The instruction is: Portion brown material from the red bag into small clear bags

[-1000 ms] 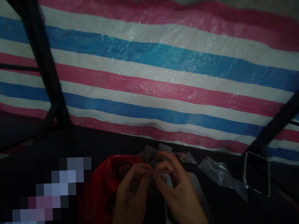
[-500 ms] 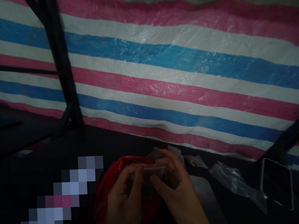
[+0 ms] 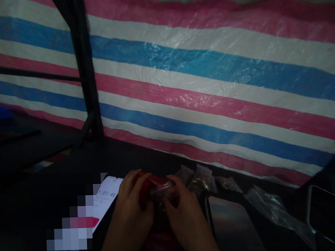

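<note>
Low at the front of the dark table, both hands met over a red plastic bag. The left hand lay against the bag's left side, its fingers curled over the top edge. The right hand sat just beside it, thumb and fingers pinched narrowly on a small clear pouch that both hands held above the red bag's mouth; the pouch was too dim to tell what it contained.

Left of the left hand, touching its wrist side, a lit phone lay on the table with digits on its screen. Behind the right hand, three small filled pouches lay in a row near the table's far edge. Near them to the right lay a heap of empty clear bags, and just right of the right hand a flat grey sheet. A dark tablet-like device stood at the far right. A striped pink, white and blue tarpaulin hung behind, with a black pole in front of it.
</note>
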Action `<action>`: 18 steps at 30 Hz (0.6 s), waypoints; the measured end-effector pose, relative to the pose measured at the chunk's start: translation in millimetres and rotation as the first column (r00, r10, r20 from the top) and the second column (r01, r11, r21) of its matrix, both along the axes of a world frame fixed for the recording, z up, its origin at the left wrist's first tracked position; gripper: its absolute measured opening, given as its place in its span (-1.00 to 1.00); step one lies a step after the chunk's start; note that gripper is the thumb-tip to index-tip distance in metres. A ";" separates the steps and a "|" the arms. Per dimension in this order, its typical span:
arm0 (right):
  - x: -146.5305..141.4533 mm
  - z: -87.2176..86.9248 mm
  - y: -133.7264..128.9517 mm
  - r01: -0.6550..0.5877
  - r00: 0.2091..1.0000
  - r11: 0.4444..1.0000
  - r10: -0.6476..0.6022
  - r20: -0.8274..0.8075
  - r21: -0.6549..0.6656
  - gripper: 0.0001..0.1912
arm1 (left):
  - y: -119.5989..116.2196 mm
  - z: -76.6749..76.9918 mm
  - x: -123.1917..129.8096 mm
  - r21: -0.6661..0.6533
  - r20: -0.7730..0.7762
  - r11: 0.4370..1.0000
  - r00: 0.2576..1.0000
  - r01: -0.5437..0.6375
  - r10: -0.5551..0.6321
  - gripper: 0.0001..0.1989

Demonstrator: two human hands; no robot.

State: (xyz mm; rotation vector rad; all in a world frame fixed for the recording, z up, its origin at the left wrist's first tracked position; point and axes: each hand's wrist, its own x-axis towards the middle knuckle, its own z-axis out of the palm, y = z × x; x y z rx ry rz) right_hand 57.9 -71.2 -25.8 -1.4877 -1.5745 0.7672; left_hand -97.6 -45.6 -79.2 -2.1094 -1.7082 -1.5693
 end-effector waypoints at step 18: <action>168.5 5.0 -43.6 0.390 0.881 0.887 -0.437 0.183 0.247 -0.44 | -62.8 23.6 33.7 0.238 -0.115 0.935 0.963 0.264 -0.243 -0.66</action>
